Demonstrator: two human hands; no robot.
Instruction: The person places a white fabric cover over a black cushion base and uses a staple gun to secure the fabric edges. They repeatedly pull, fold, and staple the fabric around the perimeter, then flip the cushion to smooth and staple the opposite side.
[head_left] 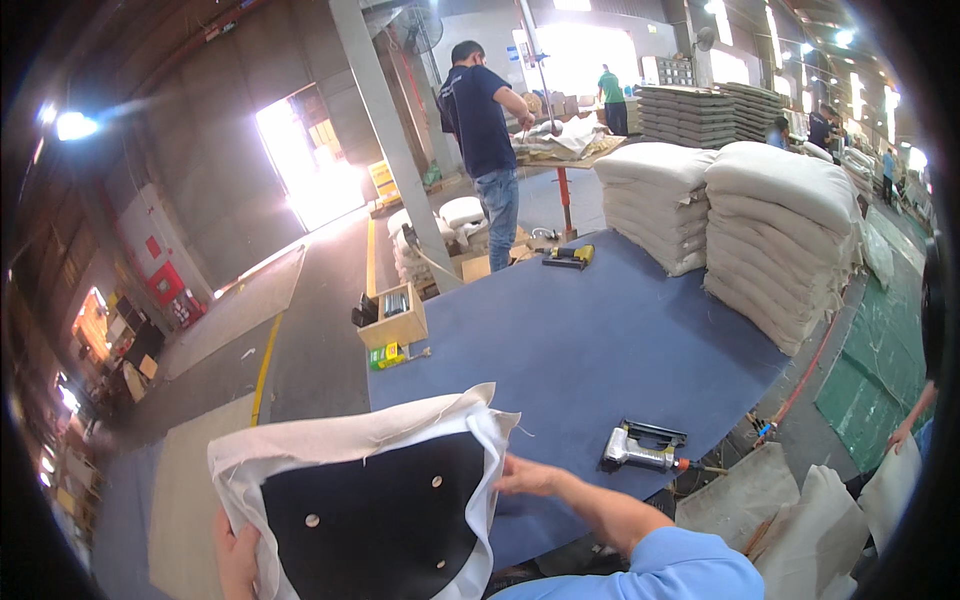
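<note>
A seat cushion [375, 510] is tilted up in front of me at the lower edge, its black underside facing me. Three small round holes show in that black face. Cream fabric [340, 432] with frayed edges and a white lining wraps around its rim, loose at the upper right corner. My left hand [237, 552] grips the cushion's left edge, thumb on the near side. At the right edge my right hand [528, 477] is closed on the fabric rim, its fingertips partly hidden behind it. To the right, a silver staple gun [640, 447] with a hose lies on the blue-covered table [520, 350].
A wooden box [397, 318] of staple strips and a small green-yellow carton [386, 356] sit at the table's left edge. Farther back lies a yellow staple gun [570, 257]. Stacked cream cushions [775, 235] stand at the far right. A person [485, 150] works beyond the table.
</note>
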